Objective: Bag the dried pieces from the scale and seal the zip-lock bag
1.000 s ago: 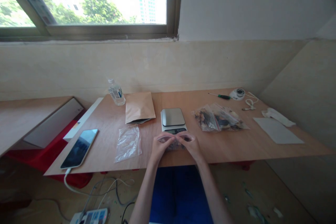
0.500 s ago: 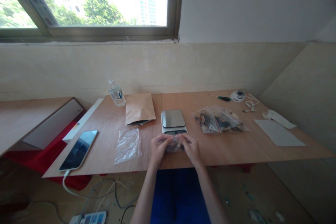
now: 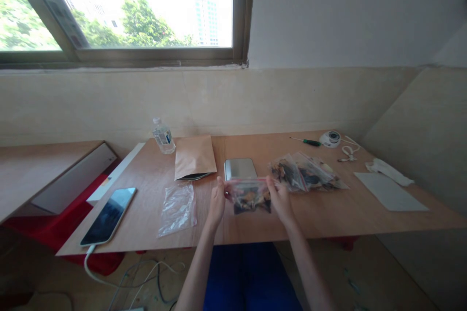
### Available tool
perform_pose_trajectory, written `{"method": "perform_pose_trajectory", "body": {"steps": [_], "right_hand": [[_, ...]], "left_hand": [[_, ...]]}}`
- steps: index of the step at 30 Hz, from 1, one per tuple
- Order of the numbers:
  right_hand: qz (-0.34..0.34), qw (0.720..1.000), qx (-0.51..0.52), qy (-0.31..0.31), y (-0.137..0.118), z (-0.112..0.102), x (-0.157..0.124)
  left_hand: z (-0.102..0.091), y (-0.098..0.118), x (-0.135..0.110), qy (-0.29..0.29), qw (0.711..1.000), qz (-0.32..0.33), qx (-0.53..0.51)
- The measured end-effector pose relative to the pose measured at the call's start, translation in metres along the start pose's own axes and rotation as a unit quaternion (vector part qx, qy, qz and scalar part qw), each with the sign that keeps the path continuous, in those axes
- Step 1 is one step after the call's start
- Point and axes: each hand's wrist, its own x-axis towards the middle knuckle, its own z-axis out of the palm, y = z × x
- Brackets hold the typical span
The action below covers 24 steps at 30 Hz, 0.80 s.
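Observation:
A clear zip bag [image 3: 251, 199] with dark and tan dried pieces inside is stretched between my two hands, its reddish seal strip along the top. My left hand [image 3: 218, 201] grips its left top corner, and my right hand [image 3: 280, 199] pinches the right top corner. Behind the bag lies a kitchen scale [image 3: 239, 168] with a silver plate; the bag hides its front part. Several filled zip bags [image 3: 306, 172] lie in a pile to the right of the scale. An unfilled clear zip bag [image 3: 178, 210] rests flat to the left of my left hand.
A brown paper pouch [image 3: 195, 156] and a water bottle [image 3: 163, 136] stand at the back left. At the left edge is a phone [image 3: 109, 216] on a cable. A screwdriver [image 3: 310, 142], a white camera [image 3: 330, 139] and white paper [image 3: 390, 190] lie on the right.
My hands have moved apart and raised the bag, pulling its top edge straight. The bag now covers the scale's front. The view has tilted up slightly.

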Motion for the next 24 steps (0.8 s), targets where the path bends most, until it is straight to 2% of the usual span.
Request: {"method": "perform_pose_trajectory", "body": {"steps": [3, 5, 8, 11, 14, 19, 21, 24], "right_hand": [[0.025, 0.987, -0.032, 0.156, 0.002, -0.019, 0.025], [0.031, 0.972, -0.069, 0.222, 0.004, -0.029, 0.041], [0.004, 0.947, -0.153, 0.281, 0.005, -0.030, 0.053], [-0.043, 0.919, -0.256, 0.296, 0.006, -0.018, 0.046], [-0.078, 0.883, -0.383, 0.259, 0.009, -0.005, 0.028], [-0.177, 0.856, -0.485, 0.036, 0.032, 0.003, 0.011], [-0.160, 0.842, -0.514, 0.006, 0.045, 0.004, 0.013], [-0.117, 0.828, -0.549, 0.005, 0.058, 0.006, 0.019]], "left_hand": [[-0.021, 0.005, 0.010, 0.059, 0.996, 0.047, 0.054], [-0.038, 0.005, 0.017, 0.115, 0.983, 0.078, 0.122], [-0.064, 0.003, 0.025, 0.164, 0.946, 0.142, 0.239], [-0.085, -0.001, 0.029, 0.189, 0.907, 0.184, 0.329], [-0.103, -0.005, 0.031, 0.193, 0.864, 0.189, 0.426], [-0.133, -0.014, 0.035, 0.133, 0.806, 0.099, 0.568], [-0.144, -0.017, 0.038, 0.110, 0.790, 0.089, 0.597], [-0.158, -0.020, 0.044, 0.097, 0.783, 0.104, 0.606]]}}
